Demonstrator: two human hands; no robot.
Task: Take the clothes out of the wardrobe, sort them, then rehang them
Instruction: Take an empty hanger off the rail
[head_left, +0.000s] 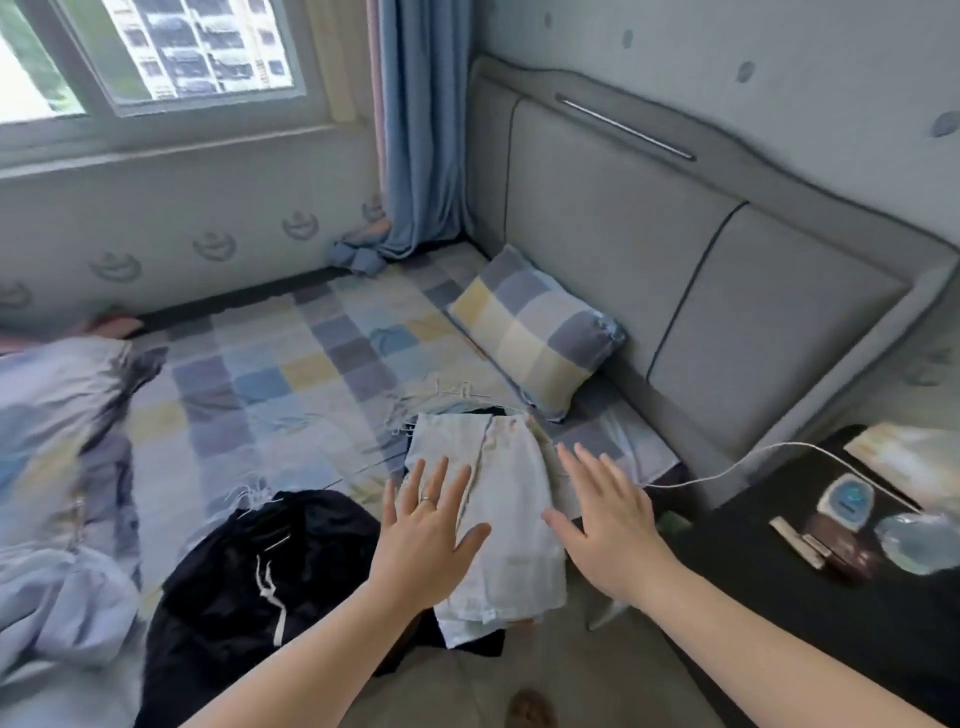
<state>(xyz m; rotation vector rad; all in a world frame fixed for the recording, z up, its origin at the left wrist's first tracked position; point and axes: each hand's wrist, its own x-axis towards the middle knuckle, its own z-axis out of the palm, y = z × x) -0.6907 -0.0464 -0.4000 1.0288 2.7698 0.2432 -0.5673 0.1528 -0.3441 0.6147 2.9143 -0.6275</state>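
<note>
On the far left of the bed (291, 364) a rumpled pale blue heap (62, 467) lies loose; it may be bedding or more clothes, you can't tell from here. Next to it, the black garment (260, 566) with a white drawstring sprawls unfolded at the bed's near edge, partly hanging off. Your left hand (423, 535) is spread flat, fingers wide, holding nothing, its palm over the left edge of the folded pale garment (511, 519). That folded piece sits on top of a dark one at the corner of the mattress, with hangers (447, 395) tangled just behind it. Your right hand (608, 519) is likewise open and empty, just beside the stack's right edge. The likely trouble: the stack overhangs the mattress corner, so a sideways push could tip it to the floor, and the hanger hooks could snag fabric as you lift.
</note>
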